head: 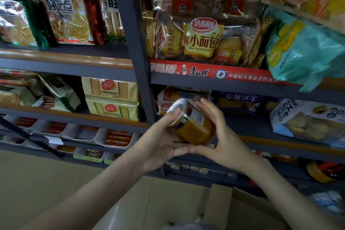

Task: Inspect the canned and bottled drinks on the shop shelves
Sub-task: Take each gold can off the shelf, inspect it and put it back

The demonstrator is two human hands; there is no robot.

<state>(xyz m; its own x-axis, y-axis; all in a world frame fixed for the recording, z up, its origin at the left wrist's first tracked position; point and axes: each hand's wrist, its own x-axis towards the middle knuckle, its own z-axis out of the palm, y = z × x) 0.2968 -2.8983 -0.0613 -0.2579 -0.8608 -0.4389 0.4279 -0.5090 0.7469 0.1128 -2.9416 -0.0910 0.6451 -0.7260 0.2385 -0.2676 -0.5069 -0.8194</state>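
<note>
You hold a jar [194, 127] in both hands in front of the shelves, just right of the grey post [130, 43]. It is tilted, with its silver lid [177, 111] towards the upper left and its base down to the right. The contents look yellow-orange, and a pale label [197, 116] on its upper side is too small to read.

Your left hand [160, 144] grasps the lid end, with one fingertip on the lid's face and the thumb running under the jar. Your right hand [222, 140] cups the far side, fingers laid up along the glass and thumb below. The two thumbs touch tip to tip beneath the jar. Both hands are closed round it and it touches no shelf.

Behind the jar, on the shelf at hand height, lie snack packs partly hidden by your fingers. One shelf up sits a bread bag [201, 41] above a red strip [205, 72] on the shelf edge, with a teal bag [302, 48] hanging over the edge to its right. Left of the post, two cracker packs [112, 99] are stacked one on the other. Below them stand white trays [115, 137] holding red sticks. Under your hands a row of small lids [197, 169] shows on a lower shelf, and a second yellow jar [321, 173] lies far right. A cardboard box [233, 209] stands on the tiled floor [37, 183].
</note>
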